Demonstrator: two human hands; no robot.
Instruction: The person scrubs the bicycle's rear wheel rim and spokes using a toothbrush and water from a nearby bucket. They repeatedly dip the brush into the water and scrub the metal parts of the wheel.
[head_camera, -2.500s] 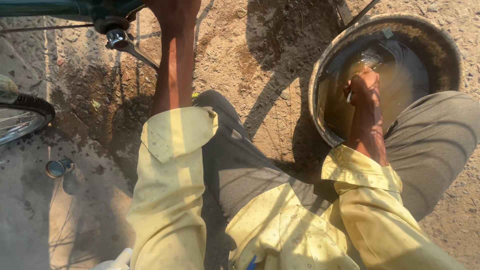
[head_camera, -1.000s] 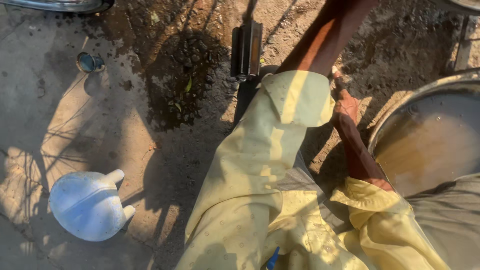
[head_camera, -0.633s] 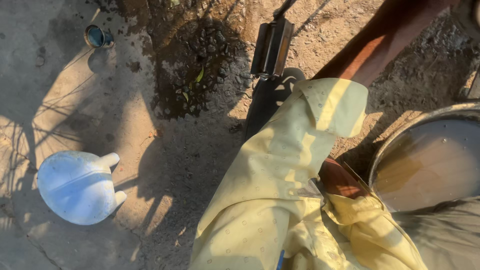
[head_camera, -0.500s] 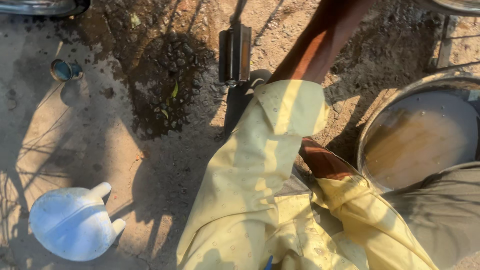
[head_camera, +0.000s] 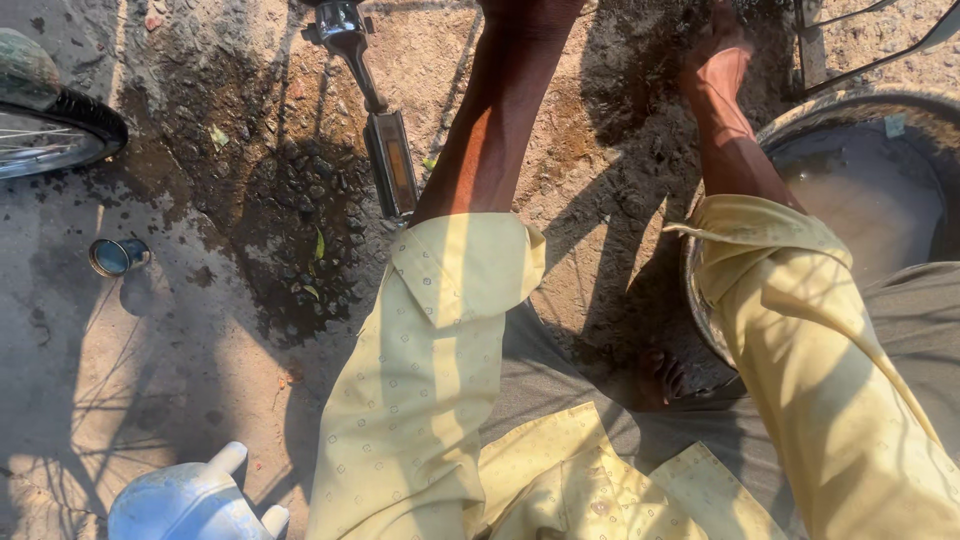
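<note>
The nearest thing to my hands is the black bicycle pedal with its amber reflector (head_camera: 391, 175), hanging from a silver crank arm (head_camera: 357, 55) that runs up toward the top edge. Its long axis lies almost straight away from me, tilted slightly leftward at the far end. It sits just left of my left forearm, so my left arm is clearly the nearer one; my right is well apart from it, across the gravel.

My left hand (head_camera: 530, 8) is cut off by the top edge, so I cannot tell whether it is spread, closed or holding anything. My right hand (head_camera: 722, 45) reaches up into deep shadow near a thin metal frame (head_camera: 850, 62); its fingers are too dark for me to judge their grip.

Below my right sleeve stands a round metal basin of murky water (head_camera: 925, 112). Further out: a bicycle tyre (head_camera: 78, 112) at far left, a small blue-rimmed cap (head_camera: 112, 257) on the concrete, and a pale blue plastic jug (head_camera: 185, 500) at the bottom edge.
</note>
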